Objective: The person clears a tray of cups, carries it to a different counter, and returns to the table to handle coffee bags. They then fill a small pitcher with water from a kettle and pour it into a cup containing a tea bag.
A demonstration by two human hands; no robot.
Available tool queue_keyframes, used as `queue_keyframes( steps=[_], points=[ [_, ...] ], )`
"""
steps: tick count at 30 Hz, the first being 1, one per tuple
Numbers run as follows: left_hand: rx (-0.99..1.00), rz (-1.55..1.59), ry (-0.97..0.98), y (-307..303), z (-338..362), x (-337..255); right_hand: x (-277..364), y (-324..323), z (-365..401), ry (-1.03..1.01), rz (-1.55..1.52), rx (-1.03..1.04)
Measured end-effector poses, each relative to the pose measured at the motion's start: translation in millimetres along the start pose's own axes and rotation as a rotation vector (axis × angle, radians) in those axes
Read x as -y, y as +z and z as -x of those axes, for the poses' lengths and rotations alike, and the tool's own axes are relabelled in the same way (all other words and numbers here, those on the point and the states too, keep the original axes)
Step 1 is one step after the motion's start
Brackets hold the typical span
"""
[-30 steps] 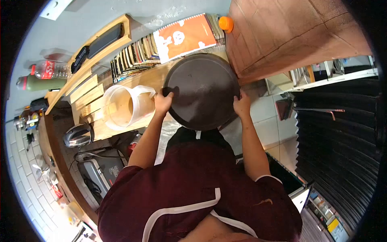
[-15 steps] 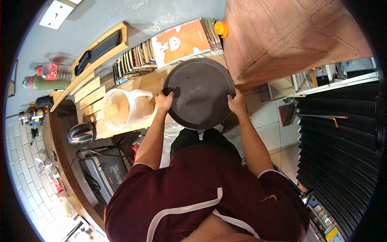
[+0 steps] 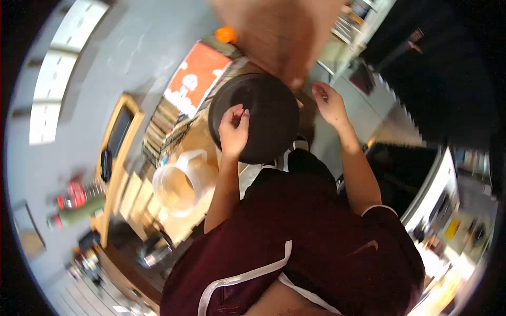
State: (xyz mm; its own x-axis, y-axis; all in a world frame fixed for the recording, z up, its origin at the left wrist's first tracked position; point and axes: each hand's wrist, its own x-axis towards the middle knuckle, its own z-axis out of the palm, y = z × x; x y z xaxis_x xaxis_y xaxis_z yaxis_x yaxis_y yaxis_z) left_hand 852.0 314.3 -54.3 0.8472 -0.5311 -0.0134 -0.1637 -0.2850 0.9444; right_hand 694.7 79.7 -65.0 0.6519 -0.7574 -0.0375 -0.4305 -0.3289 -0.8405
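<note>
A round dark tray (image 3: 269, 118) rests on the wooden table, close to my body. Above its left part is my left hand (image 3: 234, 129), fingers curled and fingertips close to the thumb, with nothing visible between them. Off the tray's right side, in the air, my right hand (image 3: 329, 105) has its fingers loosely bent and apart, holding nothing. To the left of the tray, a translucent plastic jug (image 3: 176, 189) stands on the table. Behind the tray lies an orange and white notebook (image 3: 197, 76) on a row of books (image 3: 166, 124).
An orange object (image 3: 226, 35) is beside a brown block-like surface (image 3: 274, 31) at the back. Toward the left are a wooden holder (image 3: 113, 142), a green bottle (image 3: 79, 212) and a kettle (image 3: 155, 253). White doors and shelves fill the right.
Both hands have let go of the tray's edges; my left hand is now over the tray, my right hand off to its right. The view has turned and is blurred.
</note>
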Motion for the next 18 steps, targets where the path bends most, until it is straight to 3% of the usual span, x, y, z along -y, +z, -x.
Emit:
queue_keyframes(
  steps=[5,7,13,18],
  points=[
    [0.349,0.100,0.012,25.9,24.9,-33.1,-7.6,-46.8,105.6,0.151,-0.258,-0.288],
    [0.475,0.145,0.008,37.3,33.9,-42.8,2.2,-72.9,153.8,0.298,-0.402,-0.396],
    [0.751,0.194,0.021,91.4,72.2,-71.0,3.1,-150.1,300.0,0.316,-0.301,-0.929],
    [1.009,0.221,0.101,135.2,116.5,-98.7,-9.8,-171.8,412.9,0.408,-0.272,-1.266]
  ],
)
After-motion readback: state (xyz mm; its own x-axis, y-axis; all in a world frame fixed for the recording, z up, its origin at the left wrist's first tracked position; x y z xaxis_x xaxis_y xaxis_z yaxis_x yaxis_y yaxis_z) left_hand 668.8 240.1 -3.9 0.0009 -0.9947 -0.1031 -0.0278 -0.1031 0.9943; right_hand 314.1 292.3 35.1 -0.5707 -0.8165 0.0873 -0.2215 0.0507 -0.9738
